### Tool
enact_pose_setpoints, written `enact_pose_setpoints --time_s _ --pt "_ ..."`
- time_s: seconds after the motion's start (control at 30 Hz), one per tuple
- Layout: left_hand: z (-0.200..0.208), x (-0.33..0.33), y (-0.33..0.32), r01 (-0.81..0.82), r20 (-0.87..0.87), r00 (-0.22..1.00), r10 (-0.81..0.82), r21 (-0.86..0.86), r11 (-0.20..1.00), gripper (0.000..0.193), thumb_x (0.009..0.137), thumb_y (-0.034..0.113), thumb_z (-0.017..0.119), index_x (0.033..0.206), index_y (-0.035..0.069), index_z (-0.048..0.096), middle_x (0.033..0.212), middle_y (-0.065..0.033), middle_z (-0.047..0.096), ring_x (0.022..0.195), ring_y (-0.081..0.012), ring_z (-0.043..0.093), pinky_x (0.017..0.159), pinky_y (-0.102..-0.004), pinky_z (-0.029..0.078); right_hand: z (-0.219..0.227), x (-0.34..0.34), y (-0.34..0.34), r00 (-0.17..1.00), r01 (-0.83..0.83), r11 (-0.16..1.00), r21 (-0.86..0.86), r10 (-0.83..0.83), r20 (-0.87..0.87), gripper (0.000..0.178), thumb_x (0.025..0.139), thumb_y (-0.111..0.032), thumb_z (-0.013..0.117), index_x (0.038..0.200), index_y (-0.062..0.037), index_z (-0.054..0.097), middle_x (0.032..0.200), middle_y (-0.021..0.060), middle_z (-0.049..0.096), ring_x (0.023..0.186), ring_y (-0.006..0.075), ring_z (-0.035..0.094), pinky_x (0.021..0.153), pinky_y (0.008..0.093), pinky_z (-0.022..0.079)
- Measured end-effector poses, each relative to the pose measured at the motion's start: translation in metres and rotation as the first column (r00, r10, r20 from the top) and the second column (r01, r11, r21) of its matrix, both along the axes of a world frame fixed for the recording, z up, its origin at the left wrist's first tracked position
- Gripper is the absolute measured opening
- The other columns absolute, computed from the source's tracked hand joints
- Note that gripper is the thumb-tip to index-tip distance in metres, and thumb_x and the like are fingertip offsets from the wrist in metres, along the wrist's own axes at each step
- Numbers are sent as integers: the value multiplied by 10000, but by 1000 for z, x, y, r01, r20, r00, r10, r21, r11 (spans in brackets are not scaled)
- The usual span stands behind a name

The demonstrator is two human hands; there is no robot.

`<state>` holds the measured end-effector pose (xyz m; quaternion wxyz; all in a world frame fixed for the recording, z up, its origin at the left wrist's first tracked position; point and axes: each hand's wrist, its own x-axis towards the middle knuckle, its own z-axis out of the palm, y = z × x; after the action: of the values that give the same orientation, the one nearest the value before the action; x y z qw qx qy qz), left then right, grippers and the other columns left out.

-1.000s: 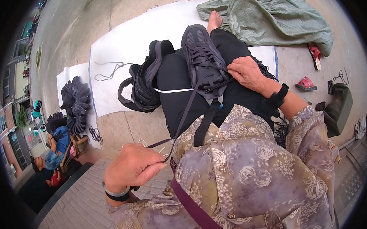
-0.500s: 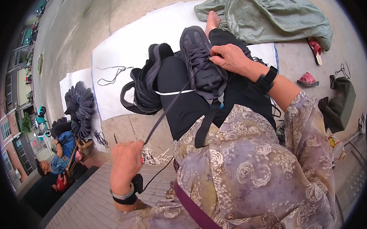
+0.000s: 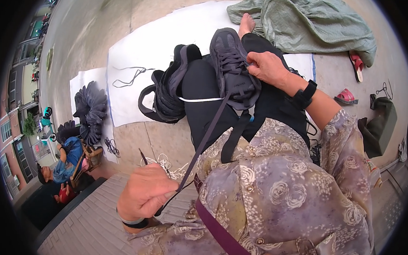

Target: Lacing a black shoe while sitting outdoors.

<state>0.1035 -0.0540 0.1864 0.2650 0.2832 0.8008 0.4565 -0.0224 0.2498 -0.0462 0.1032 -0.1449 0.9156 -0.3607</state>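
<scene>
A dark grey shoe upper (image 3: pixel 233 65) rests across my thighs, its front crisscrossed with laces. From it a long dark shoelace (image 3: pixel 204 137) stretches taut toward me into my left hand (image 3: pixel 148 192), whose fingers are closed round it. The lace's thin tip sticks up past that fist. My right hand (image 3: pixel 270 69) pinches the right edge of the upper beside the lacing; its fingertips partly hide what lies between them. Just left of the shoe, a bundle of similar dark uppers (image 3: pixel 170 92) leans on my leg, with a white band (image 3: pixel 200 100) running across my thigh.
White sheets (image 3: pixel 128 98) lie on the ground, with a loose lace (image 3: pixel 133 77) and a fanned pile of dark uppers (image 3: pixel 91 108). White cords (image 3: pixel 160 161) lie left of me. A green cloth (image 3: pixel 302 27) and red sandals (image 3: pixel 346 96) are at right. Another person (image 3: pixel 68 161) sits far left.
My left hand has drawn back toward me and slightly right, with a longer stretch of lace showing. My right hand stays at the shoe's edge. The view has shifted a little.
</scene>
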Motion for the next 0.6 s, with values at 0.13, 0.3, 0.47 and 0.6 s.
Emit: enact_pose_setpoints --time_s 0.13,0.3,0.47,0.6 --pt "3 -7 5 -72 -65 995 73 13 997 72 753 56 605 789 -6 609 564 -56 488 490 -228 479 516 -327 354 6 -1 -17 993 -42 993 108 53 -107 195 725 -171 553 850 -22 555 673 140 604 686 326 610 621 404 474" --pt "6 -6 5 25 -1 1000 -25 -21 999 89 710 21 596 796 8 614 564 -63 493 505 -231 495 525 -325 359 0 -5 -35 969 -134 892 432 209 -129 151 769 -167 535 848 -43 501 679 144 614 673 292 630 593 402 493" --pt "-18 5 3 39 -28 999 -46 -198 979 172 655 -13 574 818 36 594 578 -81 509 546 -256 524 547 -346 378 -8 -7 -35 988 -70 899 433 121 -91 189 778 -195 556 867 -30 534 713 132 630 684 302 640 583 409 502" --pt "-39 7 -20 -140 -348 916 -201 -746 651 87 678 -24 546 721 46 515 611 -103 468 627 -275 508 575 -385 361 3 7 -12 990 -64 956 286 96 -102 239 797 -249 563 874 -26 525 711 150 616 702 336 620 609 421 486"
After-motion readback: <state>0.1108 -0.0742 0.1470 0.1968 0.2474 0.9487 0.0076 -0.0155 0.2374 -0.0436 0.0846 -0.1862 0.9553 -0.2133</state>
